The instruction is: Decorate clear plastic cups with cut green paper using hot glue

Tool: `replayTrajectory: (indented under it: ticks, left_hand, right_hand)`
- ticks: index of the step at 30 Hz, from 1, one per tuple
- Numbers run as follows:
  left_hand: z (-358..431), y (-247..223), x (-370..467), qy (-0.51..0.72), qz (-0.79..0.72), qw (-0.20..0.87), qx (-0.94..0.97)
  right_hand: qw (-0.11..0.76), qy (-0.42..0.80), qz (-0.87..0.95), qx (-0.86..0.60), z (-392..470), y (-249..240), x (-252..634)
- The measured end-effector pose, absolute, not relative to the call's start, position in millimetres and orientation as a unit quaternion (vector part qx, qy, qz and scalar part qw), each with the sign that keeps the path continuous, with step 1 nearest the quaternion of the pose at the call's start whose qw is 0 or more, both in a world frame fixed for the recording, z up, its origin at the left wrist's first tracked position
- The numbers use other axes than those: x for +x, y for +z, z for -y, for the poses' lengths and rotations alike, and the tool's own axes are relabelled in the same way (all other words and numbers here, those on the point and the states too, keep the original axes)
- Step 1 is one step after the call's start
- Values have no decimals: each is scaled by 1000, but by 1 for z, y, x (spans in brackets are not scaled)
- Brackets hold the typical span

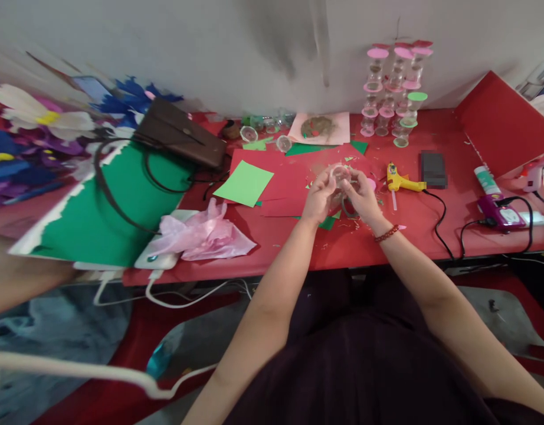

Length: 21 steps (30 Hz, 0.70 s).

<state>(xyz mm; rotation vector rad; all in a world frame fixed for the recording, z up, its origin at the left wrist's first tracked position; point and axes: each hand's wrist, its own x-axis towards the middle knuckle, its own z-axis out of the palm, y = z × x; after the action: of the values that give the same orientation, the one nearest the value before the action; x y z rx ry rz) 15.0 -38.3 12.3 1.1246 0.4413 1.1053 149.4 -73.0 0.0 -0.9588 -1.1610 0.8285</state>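
Observation:
Between my left hand (318, 199) and my right hand (364, 198) is a small clear plastic cup-like piece (340, 172) with a round rim. Fingers of both hands are closed on it, above the red table. A dark rounded loop (348, 206) shows just below my hands, mostly hidden; I cannot tell its kind. Small paper scraps lie around them on red card (283, 189). Left of this card's middle lies a light green paper square (245, 183). A yellow glue gun (400, 179) rests to the right of my right hand.
Several hourglasses (395, 91) of clear plastic with pink or green ends stand stacked at the back. Sand lies on a pale sheet (298, 134). A brown bag (181, 133), pink plastic bag (210, 233) and paper flowers (46, 121) are left. Another person's arm (24, 274) enters there.

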Motion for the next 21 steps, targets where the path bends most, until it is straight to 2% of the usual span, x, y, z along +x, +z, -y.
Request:
replayTrajectory:
  ticks: [4,7,14,21]
  left_hand:
    - [40,14,13,471,-220,711,473]
    - [42,14,16,473,-218,714,468]
    - [43,13,23,513,-281,668,461]
    - [42,18,22,533,-338,633,448]
  right_hand:
    - [645,236,541,-486,75,3,158]
    - [630,188,563,-501,77,7,161]
    - [595,192,591,-510,84,14,155]
    - [626,270,548,-485,82,14,161]
